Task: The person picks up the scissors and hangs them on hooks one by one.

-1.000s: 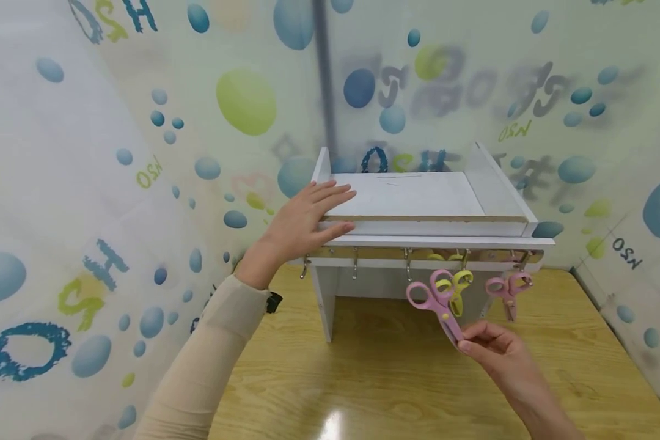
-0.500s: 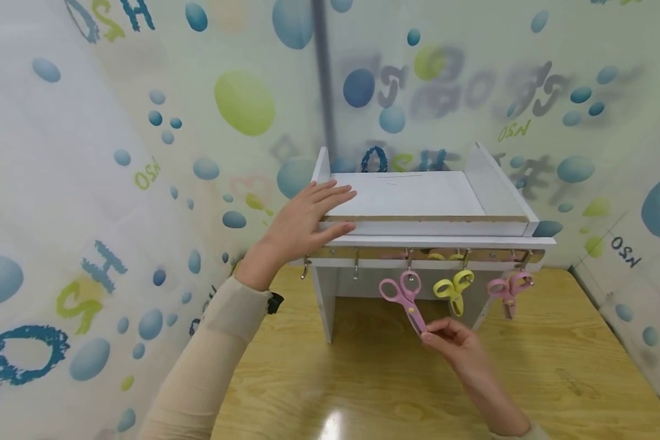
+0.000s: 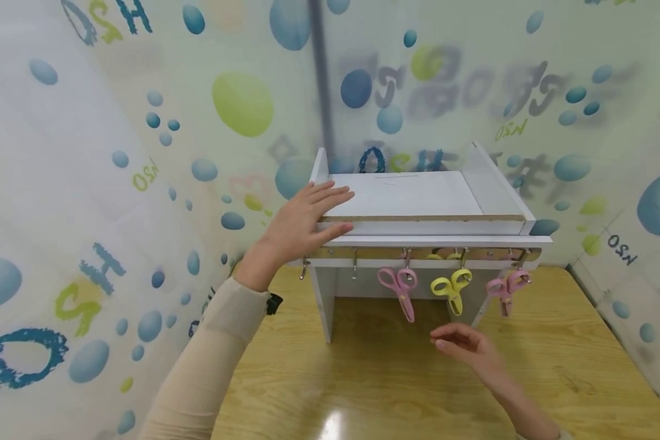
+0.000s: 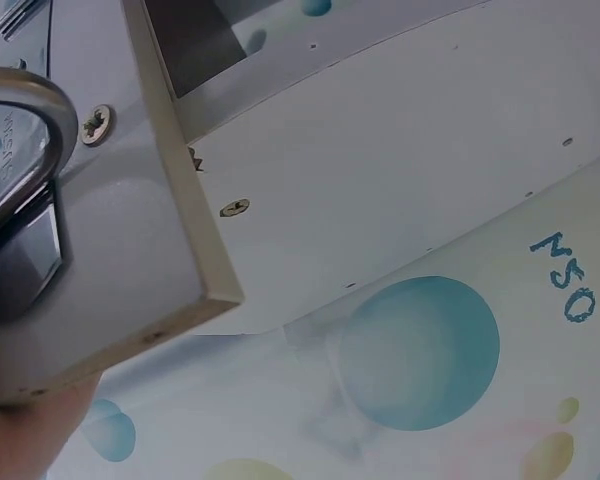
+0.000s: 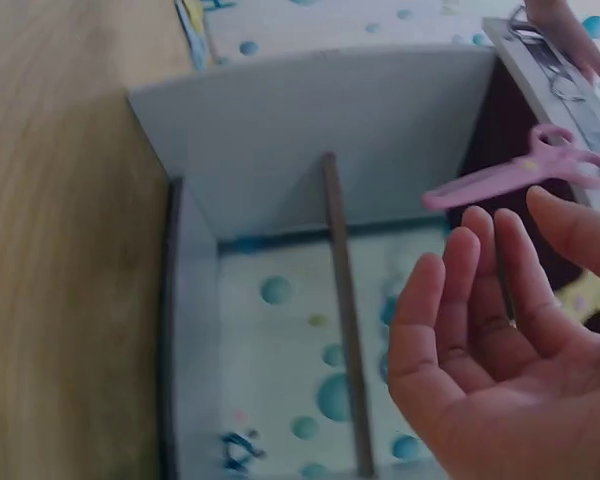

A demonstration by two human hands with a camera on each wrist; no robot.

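A: White shelf (image 3: pixel 407 198)?
B: Left hand (image 3: pixel 297 223) resting at its front-left corner, fingers extended.
A: Right hand (image 3: pixel 470 351)?
B: Fingers relaxed, holding nothing; half a second ago they pinched pink scissors (image 3: pixel 403 296).
A: Those?
B: Hanging from the front edge's middle hook (image 3: pixel 407 255).

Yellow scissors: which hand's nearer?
Right. The right hand is just below the yellow scissors, not touching them; the left hand rests on the left end of the white rack, farther off, up and to the left.
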